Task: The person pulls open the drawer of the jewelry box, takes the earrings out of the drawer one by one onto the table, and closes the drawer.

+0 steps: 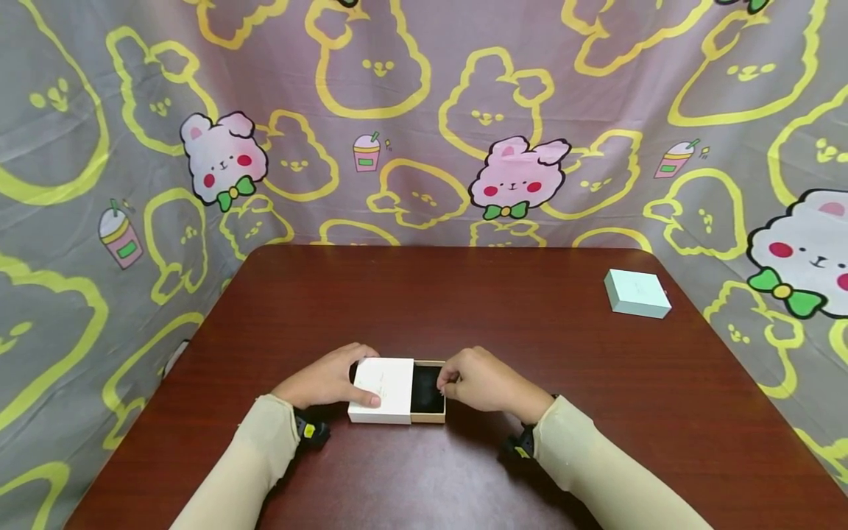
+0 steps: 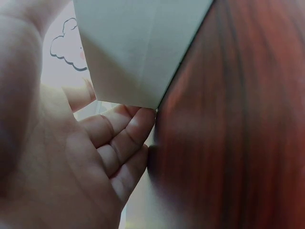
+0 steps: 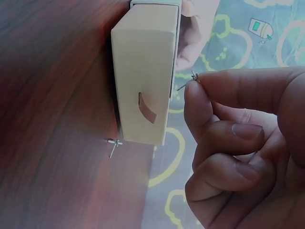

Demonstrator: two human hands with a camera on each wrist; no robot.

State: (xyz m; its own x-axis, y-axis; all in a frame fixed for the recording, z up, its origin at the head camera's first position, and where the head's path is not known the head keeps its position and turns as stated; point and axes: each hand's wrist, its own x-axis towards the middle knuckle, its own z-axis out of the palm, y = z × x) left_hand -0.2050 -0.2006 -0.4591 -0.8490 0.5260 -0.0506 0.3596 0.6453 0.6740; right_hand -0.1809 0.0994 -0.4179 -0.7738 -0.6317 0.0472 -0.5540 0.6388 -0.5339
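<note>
A white jewelry box of the sliding kind lies on the table, its black-lined drawer partly out to the right. My left hand grips the box's sleeve from the left, thumb on top and fingers at the far side. Over the drawer's right end is my right hand, thumb and forefinger pinching a small silvery stud earring by its edge. A second small earring lies on the table close to the drawer's end in the right wrist view. There the drawer front shows a ribbon pull tab.
A pale mint box stands at the far right of the dark red-brown wooden table. A patterned cloth hangs behind the table and along its sides. Each wrist wears a small black camera strap.
</note>
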